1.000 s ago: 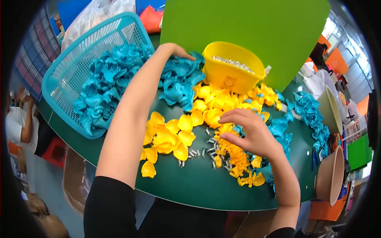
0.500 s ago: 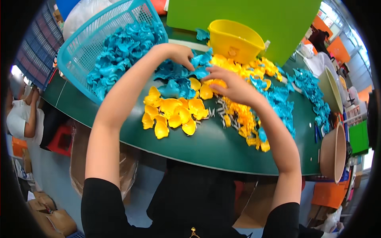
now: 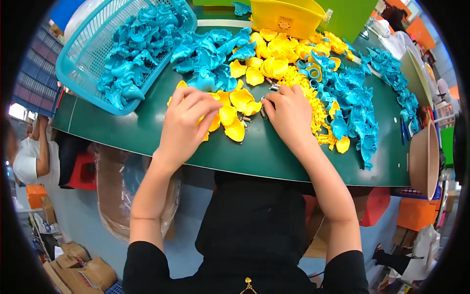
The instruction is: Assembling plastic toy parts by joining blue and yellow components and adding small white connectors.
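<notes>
My left hand hovers over the pile of yellow petal-shaped plastic pieces, fingers bent and thumb apart. Nothing shows in it; its palm side is hidden. My right hand is beside the small yellow pieces. Its thumb and forefinger are closed at a small silvery metal cylinder. More such metal cylinders lie just beyond its fingers. Past my left hand is a heap of blue curved plastic pieces.
A blue basket of blue pieces stands far left. A yellow tub is behind the larger yellow pieces. More blue pieces spread right, towards a tan bin. The green table's front edge lies below my forearms.
Both hands have drawn back from the blue heap towards me, the left to the yellow petals and the right to the metal cylinders. The view has shifted, and the basket appears higher and further left.
</notes>
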A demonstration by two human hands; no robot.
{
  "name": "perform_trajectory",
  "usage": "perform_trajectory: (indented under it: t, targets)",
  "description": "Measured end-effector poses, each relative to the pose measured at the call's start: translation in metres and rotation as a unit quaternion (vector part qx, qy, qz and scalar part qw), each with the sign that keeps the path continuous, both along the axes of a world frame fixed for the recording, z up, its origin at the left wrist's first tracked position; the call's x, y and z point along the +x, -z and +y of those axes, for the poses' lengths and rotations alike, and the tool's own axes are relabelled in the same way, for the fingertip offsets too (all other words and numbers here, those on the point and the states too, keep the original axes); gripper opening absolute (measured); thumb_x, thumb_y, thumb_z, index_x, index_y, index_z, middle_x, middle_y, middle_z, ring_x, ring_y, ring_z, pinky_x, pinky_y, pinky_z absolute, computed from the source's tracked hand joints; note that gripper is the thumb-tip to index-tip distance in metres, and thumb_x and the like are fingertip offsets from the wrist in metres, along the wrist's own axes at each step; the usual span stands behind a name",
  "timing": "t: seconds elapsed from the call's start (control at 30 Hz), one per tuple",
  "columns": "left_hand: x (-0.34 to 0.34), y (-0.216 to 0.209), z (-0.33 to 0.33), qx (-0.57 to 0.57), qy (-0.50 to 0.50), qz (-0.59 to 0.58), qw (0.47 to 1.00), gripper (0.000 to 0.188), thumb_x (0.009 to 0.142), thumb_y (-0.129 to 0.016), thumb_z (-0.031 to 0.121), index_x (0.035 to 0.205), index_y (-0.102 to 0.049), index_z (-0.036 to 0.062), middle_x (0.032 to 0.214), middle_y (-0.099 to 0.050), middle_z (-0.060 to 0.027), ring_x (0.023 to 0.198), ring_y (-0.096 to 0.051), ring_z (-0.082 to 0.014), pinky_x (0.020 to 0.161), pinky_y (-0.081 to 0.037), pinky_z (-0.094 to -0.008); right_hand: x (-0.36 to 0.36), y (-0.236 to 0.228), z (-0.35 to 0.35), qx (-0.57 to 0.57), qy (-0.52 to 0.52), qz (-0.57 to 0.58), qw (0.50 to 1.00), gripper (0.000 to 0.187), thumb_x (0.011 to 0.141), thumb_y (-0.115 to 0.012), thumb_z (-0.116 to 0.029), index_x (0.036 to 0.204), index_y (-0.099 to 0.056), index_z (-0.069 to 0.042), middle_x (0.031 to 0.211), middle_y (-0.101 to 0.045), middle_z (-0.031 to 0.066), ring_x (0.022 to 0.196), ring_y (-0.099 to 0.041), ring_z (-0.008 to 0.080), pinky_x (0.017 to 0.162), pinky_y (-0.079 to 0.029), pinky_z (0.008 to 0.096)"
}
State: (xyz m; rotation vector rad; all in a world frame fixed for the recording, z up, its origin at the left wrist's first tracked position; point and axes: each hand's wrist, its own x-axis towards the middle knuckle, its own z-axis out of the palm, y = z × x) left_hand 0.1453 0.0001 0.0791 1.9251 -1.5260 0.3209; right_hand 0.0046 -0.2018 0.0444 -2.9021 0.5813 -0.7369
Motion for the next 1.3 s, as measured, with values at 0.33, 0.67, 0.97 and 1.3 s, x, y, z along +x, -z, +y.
perform_trajectory:
  t: [0.33,0.67,0.97,1.3]
  targets:
    - [0.032,0.018,-0.071,0.057,-0.083,-0.045,0.994,0.025,0.079,-0.078,0.025,0.091,-0.067,0.0065,0.098,-0.062,-0.0071,0.1,-0.051,-0.0307,0.092,-0.044,-0.0394,-0.041,-0.019,0.007,0.086,-0.038,-0.145,0.985,0.012,0.077,-0.075,-0.007,0.086,-0.068,-0.005,0.085,-0.067,0.0078,0.081,-0.063,0.0279,0.072,-0.051,0.0351]
    - [-0.031,-0.007,-0.041,-0.094,0.028,0.068,0.993,0.023,0.075,-0.068,0.009,0.097,-0.064,0.0038,0.1,-0.065,-0.0097,0.097,-0.061,-0.0271,0.084,-0.05,-0.0391,-0.174,0.004,0.015,0.623,0.033,-0.2,0.756,0.016,0.088,-0.069,0.004,0.104,-0.07,0.006,0.095,-0.072,0.011,0.083,-0.069,0.0147,0.073,-0.054,0.0245]
    - [-0.129,0.04,-0.029,0.071,0.201,-0.017,0.977,0.042,0.067,-0.075,0.004,0.107,-0.064,0.0001,0.101,-0.064,-0.0108,0.106,-0.062,-0.0337,0.093,-0.053,-0.0396,-0.178,0.003,0.021,0.661,0.025,-0.173,0.73,0.016,0.09,-0.07,0.0,0.105,-0.068,0.006,0.092,-0.072,0.0092,0.082,-0.068,0.0123,0.073,-0.053,0.0221]
    - [-0.126,0.048,-0.022,0.053,0.191,-0.135,0.971,0.013,0.073,-0.067,0.006,0.085,-0.062,0.0007,0.097,-0.063,-0.0115,0.117,-0.061,-0.0321,0.095,-0.056,-0.0423,-0.147,0.0,0.019,0.719,-0.004,-0.074,0.691,0.014,0.091,-0.071,-0.002,0.102,-0.069,0.006,0.091,-0.073,0.0104,0.079,-0.071,0.0131,0.071,-0.056,0.0226]
